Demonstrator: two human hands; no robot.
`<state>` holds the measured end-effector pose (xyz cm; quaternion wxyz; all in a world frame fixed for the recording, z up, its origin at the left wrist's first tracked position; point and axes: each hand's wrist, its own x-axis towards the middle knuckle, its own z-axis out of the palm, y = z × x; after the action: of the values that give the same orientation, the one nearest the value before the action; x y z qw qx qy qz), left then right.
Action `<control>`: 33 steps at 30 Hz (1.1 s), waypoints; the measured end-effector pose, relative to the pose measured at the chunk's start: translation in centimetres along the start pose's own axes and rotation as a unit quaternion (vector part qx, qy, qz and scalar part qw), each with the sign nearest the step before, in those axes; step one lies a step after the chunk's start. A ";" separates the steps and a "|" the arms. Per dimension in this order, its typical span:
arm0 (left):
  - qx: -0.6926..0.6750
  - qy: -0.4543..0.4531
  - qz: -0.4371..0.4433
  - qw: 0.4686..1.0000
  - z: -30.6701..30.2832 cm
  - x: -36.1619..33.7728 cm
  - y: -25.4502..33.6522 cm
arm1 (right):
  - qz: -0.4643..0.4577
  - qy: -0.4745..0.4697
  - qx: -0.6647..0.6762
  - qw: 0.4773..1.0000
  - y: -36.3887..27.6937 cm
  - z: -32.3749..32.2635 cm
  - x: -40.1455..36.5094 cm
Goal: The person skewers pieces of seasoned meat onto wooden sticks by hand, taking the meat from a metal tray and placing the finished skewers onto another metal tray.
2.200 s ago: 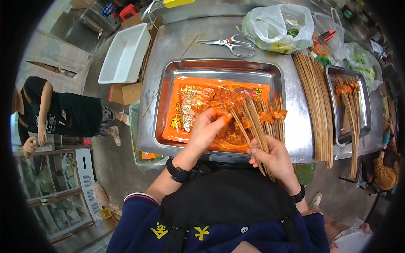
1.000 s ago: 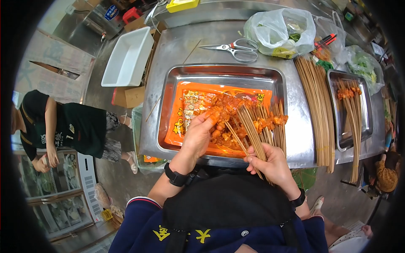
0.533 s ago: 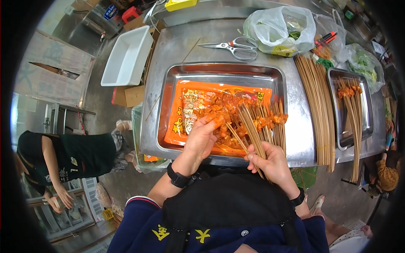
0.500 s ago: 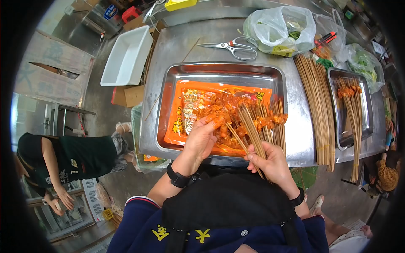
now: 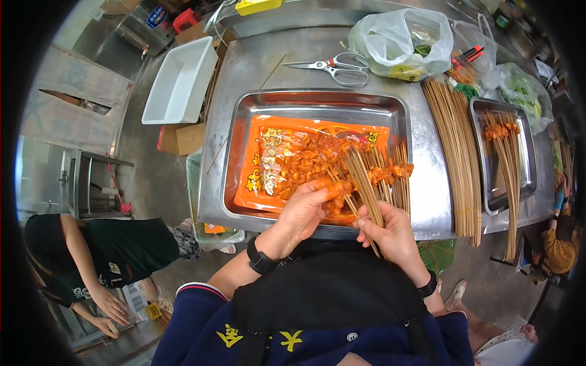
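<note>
Your left hand (image 5: pixel 308 208) is pinching a meat chunk (image 5: pixel 334 189) right up against the skewers (image 5: pixel 372 177), which your right hand (image 5: pixel 389 227) has clamped in a fan, some already loaded. There's loads of meat (image 5: pixel 296 161) left in the big tray (image 5: pixel 317 99), a fat pile of bare sticks (image 5: pixel 455 146) on the bench (image 5: pixel 256 61), and a few finished ones in the side tray (image 5: pixel 526 165). Barely halfway, I'd guess.

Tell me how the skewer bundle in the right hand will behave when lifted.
The skewer bundle is probably stiff and light: thin, straight sticks. Meat sits at the far tips, so it may feel tip-heavy. It fans out above the right hand, so single sticks could slip.
</note>
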<state>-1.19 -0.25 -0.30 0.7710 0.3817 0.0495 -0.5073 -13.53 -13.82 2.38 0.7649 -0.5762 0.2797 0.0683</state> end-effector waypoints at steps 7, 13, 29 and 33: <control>0.085 0.015 0.000 0.996 1.3 0.5 -0.2 | -0.093 0.060 -0.072 0.991 -0.1 0.2 -0.6; 0.184 0.029 0.057 0.981 2.1 2.7 -0.7 | -0.103 0.019 -0.137 0.985 -1.8 -0.7 -2.2; 0.135 0.039 0.080 0.987 0.2 0.5 0.6 | -0.025 -0.080 -0.191 0.978 -0.2 -0.2 -0.3; 0.148 0.038 0.082 0.985 -0.6 0.6 0.6 | 0.004 -0.057 -0.093 0.994 -0.3 0.1 -0.3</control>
<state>-0.21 -0.15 -0.67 0.7427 0.5130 -0.0285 -0.4294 -13.67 -13.78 2.82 0.7223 -0.6389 0.2306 0.1301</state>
